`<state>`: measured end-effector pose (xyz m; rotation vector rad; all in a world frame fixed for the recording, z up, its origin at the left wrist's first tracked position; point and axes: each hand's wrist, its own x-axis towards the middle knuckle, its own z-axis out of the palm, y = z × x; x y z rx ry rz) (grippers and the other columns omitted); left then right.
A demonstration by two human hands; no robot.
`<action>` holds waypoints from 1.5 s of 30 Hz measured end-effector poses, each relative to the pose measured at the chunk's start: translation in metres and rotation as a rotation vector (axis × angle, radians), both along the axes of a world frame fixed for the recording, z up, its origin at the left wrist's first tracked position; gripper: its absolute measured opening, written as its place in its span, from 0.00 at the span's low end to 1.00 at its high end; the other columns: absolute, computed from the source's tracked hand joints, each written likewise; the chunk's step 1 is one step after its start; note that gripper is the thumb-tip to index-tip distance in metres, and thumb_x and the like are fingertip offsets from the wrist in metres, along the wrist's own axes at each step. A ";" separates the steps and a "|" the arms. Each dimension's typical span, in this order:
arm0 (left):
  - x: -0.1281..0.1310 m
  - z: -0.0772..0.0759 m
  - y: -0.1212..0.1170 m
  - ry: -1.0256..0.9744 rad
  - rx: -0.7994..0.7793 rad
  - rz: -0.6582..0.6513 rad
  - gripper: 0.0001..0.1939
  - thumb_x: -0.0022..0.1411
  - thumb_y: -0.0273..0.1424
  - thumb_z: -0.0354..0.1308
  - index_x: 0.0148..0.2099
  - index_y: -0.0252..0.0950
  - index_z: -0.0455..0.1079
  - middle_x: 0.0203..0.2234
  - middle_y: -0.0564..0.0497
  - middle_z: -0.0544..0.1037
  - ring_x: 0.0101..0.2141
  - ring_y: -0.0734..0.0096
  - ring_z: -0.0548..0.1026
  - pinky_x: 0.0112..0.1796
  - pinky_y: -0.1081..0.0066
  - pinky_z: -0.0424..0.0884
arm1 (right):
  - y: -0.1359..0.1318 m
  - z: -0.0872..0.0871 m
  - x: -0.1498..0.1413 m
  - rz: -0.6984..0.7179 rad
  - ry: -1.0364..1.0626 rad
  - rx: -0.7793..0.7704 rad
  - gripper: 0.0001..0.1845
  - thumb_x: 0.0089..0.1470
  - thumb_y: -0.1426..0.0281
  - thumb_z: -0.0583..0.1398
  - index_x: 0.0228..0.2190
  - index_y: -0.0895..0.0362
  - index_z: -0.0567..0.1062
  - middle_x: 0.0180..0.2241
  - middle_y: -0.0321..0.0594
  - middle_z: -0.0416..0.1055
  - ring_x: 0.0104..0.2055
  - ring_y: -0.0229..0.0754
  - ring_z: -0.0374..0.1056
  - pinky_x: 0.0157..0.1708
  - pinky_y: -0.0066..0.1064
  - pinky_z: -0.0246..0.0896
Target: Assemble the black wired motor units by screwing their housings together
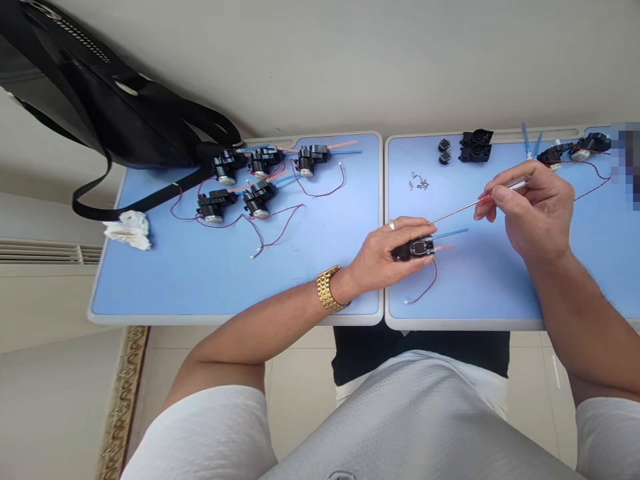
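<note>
Left hand is closed over a black plastic motor assembly, fingers wrapped across its top, holding it against the blue surface. Right hand pinches a clear-handled precision screwdriver between thumb and fingers, shaft angled toward the assembly at 8 o'clock. The assembly appears light and rigid; its thin red lead wire looks fragile, so the body is the judged grip point. Loose screws lie at 12 o'clock, black housings at 1 o'clock, and similar assemblies at 10 o'clock.
</note>
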<state>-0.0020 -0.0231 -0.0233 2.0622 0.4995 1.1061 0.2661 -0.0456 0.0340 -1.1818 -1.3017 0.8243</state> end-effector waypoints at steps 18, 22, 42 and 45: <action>0.000 0.001 0.000 -0.008 0.004 -0.002 0.26 0.68 0.36 0.76 0.65 0.38 0.81 0.55 0.38 0.87 0.56 0.61 0.86 0.59 0.63 0.83 | -0.001 0.003 -0.002 -0.009 -0.025 -0.019 0.12 0.61 0.51 0.74 0.34 0.42 0.83 0.27 0.35 0.78 0.29 0.48 0.78 0.28 0.45 0.67; 0.000 0.001 0.000 0.003 0.004 0.002 0.26 0.68 0.36 0.76 0.66 0.40 0.81 0.56 0.39 0.86 0.56 0.60 0.86 0.59 0.61 0.84 | -0.001 0.002 -0.001 -0.010 -0.034 -0.014 0.12 0.61 0.50 0.74 0.35 0.41 0.83 0.27 0.33 0.78 0.29 0.48 0.78 0.28 0.45 0.68; 0.000 -0.001 0.001 0.004 -0.005 0.007 0.26 0.68 0.37 0.76 0.66 0.39 0.81 0.56 0.39 0.86 0.57 0.60 0.85 0.59 0.62 0.83 | -0.007 0.008 -0.004 -0.012 -0.075 0.027 0.08 0.62 0.53 0.73 0.35 0.41 0.85 0.30 0.35 0.79 0.31 0.50 0.79 0.29 0.46 0.70; -0.001 -0.001 0.000 0.003 -0.012 0.005 0.26 0.69 0.37 0.75 0.66 0.40 0.81 0.56 0.40 0.86 0.57 0.60 0.85 0.59 0.62 0.83 | -0.007 0.009 -0.003 -0.042 -0.076 0.028 0.09 0.61 0.52 0.74 0.34 0.41 0.85 0.28 0.37 0.78 0.30 0.51 0.79 0.27 0.46 0.67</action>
